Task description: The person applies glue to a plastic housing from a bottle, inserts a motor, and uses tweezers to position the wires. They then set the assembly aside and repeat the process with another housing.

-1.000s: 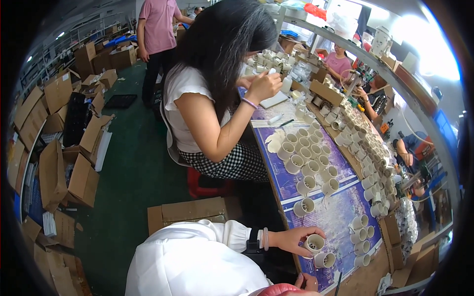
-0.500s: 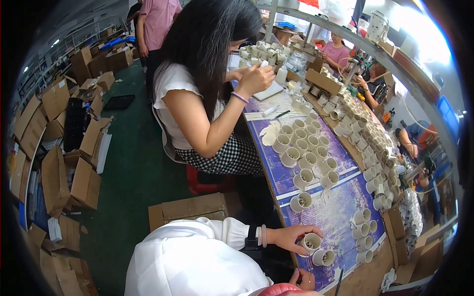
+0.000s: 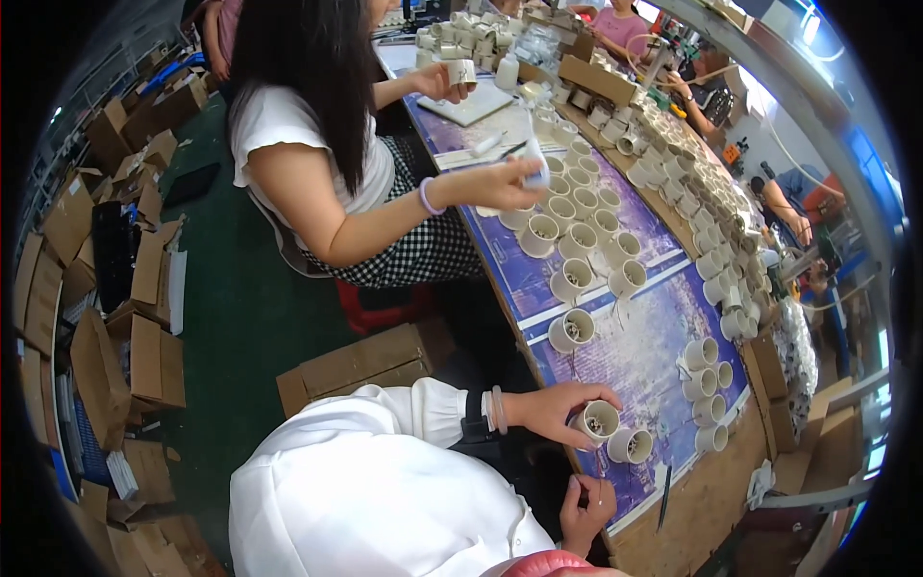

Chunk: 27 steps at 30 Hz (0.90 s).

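Note:
My left hand [image 3: 561, 412] is closed round a small cream-coloured cup [image 3: 602, 419], thumb and fingers on its sides. Several little pale pieces lie inside the cup. A second cup of the same kind [image 3: 630, 445] stands right beside it, with similar pieces in it. Near the table's front edge my right hand [image 3: 587, 513] is closed, thumb against fingers, just below these two cups. Whatever is in its fingers, if anything, is too small to make out. A dark thin stick-like tool [image 3: 664, 498] lies to the right of that hand.
Several cups [image 3: 709, 384] form a short row at the right, and many more [image 3: 580, 236] stand farther up the purple-covered table [image 3: 639, 351]. A co-worker at the left reaches over them, holding a cup [image 3: 462, 72] and a white tube [image 3: 536, 165]. Cardboard boxes [image 3: 365, 361] sit on the floor.
The whole view has shifted, and my right hand shows more fully. My left hand still grips the cup. The co-worker's hands have moved apart, one reaching out over the cups.

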Available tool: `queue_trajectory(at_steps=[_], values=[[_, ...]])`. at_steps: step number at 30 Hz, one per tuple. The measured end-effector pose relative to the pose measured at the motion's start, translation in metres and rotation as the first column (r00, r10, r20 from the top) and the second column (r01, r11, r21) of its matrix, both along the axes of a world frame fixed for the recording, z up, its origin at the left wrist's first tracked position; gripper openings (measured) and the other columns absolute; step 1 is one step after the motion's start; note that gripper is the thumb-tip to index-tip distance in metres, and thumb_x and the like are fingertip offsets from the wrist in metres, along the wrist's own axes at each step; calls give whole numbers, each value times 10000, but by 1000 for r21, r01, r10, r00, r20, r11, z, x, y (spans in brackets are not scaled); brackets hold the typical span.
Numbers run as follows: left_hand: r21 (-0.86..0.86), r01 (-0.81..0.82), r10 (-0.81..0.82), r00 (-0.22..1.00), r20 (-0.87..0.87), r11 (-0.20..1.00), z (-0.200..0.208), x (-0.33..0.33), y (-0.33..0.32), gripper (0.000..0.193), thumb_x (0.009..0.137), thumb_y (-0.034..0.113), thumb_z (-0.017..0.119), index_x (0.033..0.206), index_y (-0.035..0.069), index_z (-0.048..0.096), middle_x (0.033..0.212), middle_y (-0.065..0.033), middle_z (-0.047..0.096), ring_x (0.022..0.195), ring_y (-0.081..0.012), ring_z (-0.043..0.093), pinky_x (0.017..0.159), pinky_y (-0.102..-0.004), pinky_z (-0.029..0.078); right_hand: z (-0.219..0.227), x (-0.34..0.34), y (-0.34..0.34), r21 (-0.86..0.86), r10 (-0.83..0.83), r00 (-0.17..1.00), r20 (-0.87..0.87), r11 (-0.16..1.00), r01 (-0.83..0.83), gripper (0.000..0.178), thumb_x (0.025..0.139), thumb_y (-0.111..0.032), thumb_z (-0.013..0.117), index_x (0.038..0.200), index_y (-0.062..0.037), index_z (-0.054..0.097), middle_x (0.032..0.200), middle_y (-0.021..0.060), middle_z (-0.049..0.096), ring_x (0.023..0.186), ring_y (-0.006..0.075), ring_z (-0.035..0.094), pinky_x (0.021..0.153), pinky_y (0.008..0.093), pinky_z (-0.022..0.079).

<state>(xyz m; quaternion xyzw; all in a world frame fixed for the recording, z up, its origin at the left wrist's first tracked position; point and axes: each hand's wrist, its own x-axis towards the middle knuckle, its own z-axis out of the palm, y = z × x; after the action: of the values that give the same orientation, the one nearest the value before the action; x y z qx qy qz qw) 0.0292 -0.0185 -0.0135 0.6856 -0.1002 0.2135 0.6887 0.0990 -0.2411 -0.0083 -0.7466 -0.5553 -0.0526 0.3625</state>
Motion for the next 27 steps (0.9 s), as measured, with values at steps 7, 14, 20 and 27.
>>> queue_trajectory(at_steps=[7,14,20,27], values=[[18,42,-41,998,-44,999,-8,3,-4,648,737,151,792,1286,42,465,1135,-60,578,1025,-116,546,905,-293,455,73,-11,-28,385,340,814,-472,910,-156,273,854,-207,620,638,-46,573,566,46,519,476,180,466,496,296,346],[-8,-6,5,999,-50,1000,-13,14,4,606,750,161,776,1271,47,489,1139,-62,587,1036,-141,561,914,-313,452,140,-32,87,311,172,682,-711,946,86,408,862,-45,616,1238,45,486,1164,116,553,983,170,554,905,286,430],[-9,-63,63,991,115,998,-24,20,-2,615,742,204,778,1262,28,501,1150,-118,612,1031,-190,606,882,-326,469,83,3,143,87,-112,993,-47,989,116,518,847,-196,663,1289,9,488,1215,171,570,1092,279,566,896,354,468],[76,-26,26,1000,-10,997,-18,11,0,684,693,277,769,1253,-5,497,1201,-201,592,1120,-351,576,931,-389,447,70,32,177,-199,-133,990,-53,973,120,356,784,-276,701,1068,-67,652,1106,183,624,1012,351,594,872,422,473]])
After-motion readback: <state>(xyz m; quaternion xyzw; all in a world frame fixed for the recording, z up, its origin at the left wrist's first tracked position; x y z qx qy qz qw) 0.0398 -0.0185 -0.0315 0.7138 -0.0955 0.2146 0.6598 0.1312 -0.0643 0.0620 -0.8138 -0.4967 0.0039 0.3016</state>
